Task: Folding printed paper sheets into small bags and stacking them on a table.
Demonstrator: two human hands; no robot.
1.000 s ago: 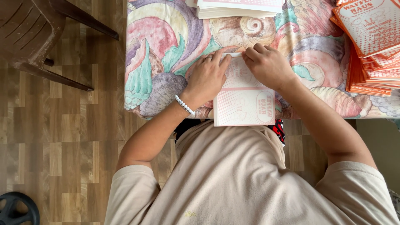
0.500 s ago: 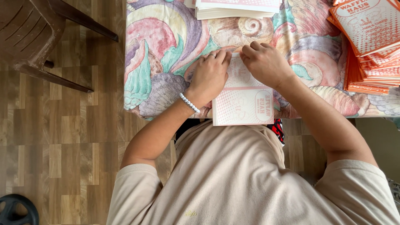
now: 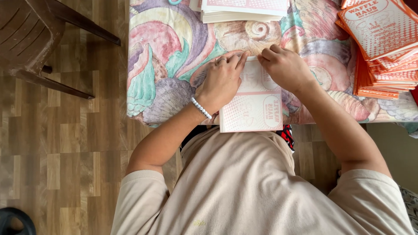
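A flat white and pink printed carton sheet lies on the shell-patterned tablecloth, its near edge hanging over the table's front. My left hand, with a white bead bracelet at the wrist, presses down on the sheet's left half, fingers reaching its far edge. My right hand rests on the far right corner, fingertips pinching the top edge next to the left fingertips. Both hands meet at the sheet's far edge.
A stack of white and pink sheets lies at the table's far edge. A fanned pile of orange printed sheets fills the right side. A brown plastic chair stands on the wooden floor to the left.
Both hands have shifted slightly along the sheet's far edge, with the fingertips drawn closer together. The sheet stays in the same place.
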